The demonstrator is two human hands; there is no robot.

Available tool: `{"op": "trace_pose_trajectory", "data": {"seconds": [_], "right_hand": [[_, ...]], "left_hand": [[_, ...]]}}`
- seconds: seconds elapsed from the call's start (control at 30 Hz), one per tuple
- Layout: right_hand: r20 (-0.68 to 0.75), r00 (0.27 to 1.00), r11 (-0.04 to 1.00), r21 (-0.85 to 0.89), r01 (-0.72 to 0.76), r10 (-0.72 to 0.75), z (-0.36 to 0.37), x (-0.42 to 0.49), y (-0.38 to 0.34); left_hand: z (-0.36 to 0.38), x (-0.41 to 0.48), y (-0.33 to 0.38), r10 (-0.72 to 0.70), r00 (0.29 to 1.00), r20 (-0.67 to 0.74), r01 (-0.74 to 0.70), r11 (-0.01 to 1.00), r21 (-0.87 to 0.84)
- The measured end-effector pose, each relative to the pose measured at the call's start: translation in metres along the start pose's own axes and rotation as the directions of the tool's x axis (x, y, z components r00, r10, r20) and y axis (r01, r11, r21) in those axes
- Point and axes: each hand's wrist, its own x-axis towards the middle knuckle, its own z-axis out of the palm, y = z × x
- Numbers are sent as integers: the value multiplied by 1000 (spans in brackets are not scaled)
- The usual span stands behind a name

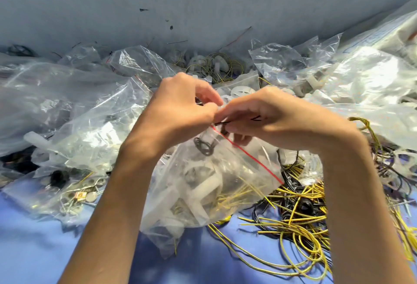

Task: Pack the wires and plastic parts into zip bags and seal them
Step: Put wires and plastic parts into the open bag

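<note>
A clear zip bag (pixel 203 195) with a red seal line lies tilted in the middle, filled with white plastic parts, a dark ring and yellow wires. My left hand (pixel 178 107) pinches the bag's top corner at the upper end of the red line. My right hand (pixel 266 114) meets it there, fingers curled round the bag's mouth and a thin black wire (pixel 222 123). Loose yellow and black wires (pixel 300 207) lie tangled to the right of the bag.
Filled and crumpled zip bags (pixel 90 130) crowd the left and back. A big plastic sack (pixel 372 76) lies at the right. White plastic parts and wire coils (pixel 216 65) sit behind my hands. Blue table surface (pixel 40 250) shows at the front; a grey wall rises behind.
</note>
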Motion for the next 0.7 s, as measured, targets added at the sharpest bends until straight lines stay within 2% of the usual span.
{"op": "trace_pose_trajectory", "data": {"seconds": [0.13, 0.2, 0.27, 0.33, 0.43, 0.5, 0.53, 0.63, 0.7], "right_hand": [[23, 996, 994, -62, 89, -88, 11, 11, -6], [43, 998, 989, -137, 48, -43, 14, 13, -4], [110, 993, 955, -296, -19, 53, 18, 14, 1], [177, 975, 923, -380, -58, 135, 20, 15, 6], [112, 991, 965, -258, -39, 70, 20, 15, 1], [51, 998, 997, -76, -18, 22, 18, 14, -3], [65, 998, 999, -32, -24, 26, 16, 14, -3], [162, 984, 984, -168, -54, 81, 16, 13, 2], [172, 979, 973, -219, -74, 113, 15, 12, 5]], "left_hand": [[-3, 0, 2, -3, 990, -144, -8, 997, -76], [-5, 2, 0, -17, 983, -183, -6, 992, -125], [-7, 3, 1, -20, 979, -204, -16, 985, -173], [-6, 2, 4, 4, 976, -219, -50, 977, -205], [-3, 0, 11, 76, 976, -205, -120, 971, -209], [-4, -1, 13, 109, 982, -155, -143, 962, -234], [-5, -1, 12, 119, 987, -111, -144, 956, -254], [-14, 0, -4, 134, 981, 137, -95, 961, -260], [-23, -1, -25, 48, 937, 347, 11, 986, -166]]}}
